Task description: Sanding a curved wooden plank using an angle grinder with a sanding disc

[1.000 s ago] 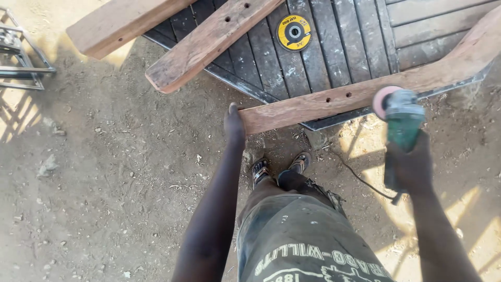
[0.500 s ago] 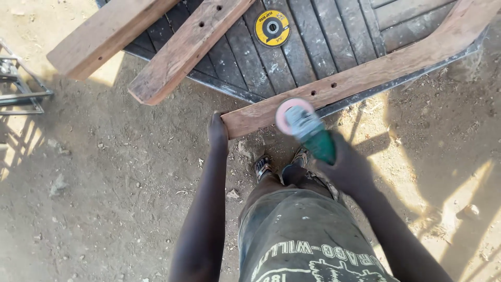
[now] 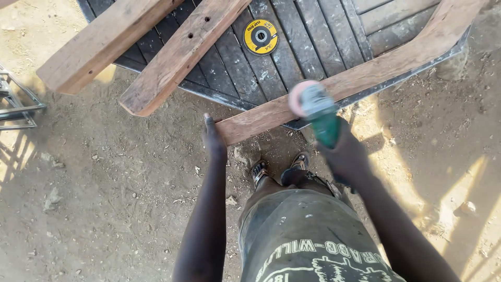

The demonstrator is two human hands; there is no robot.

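Green grinder (image 3: pixel 317 110) over curved plank (image 3: pixel 365 73)

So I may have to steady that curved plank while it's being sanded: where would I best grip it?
Probably at the plank's free near end, from the left, where the left hand braces it. That end overhangs the dark slatted panel, well clear of the grinder in the right hand.

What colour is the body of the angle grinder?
Green, seen in the head view: the angle grinder has a green body.
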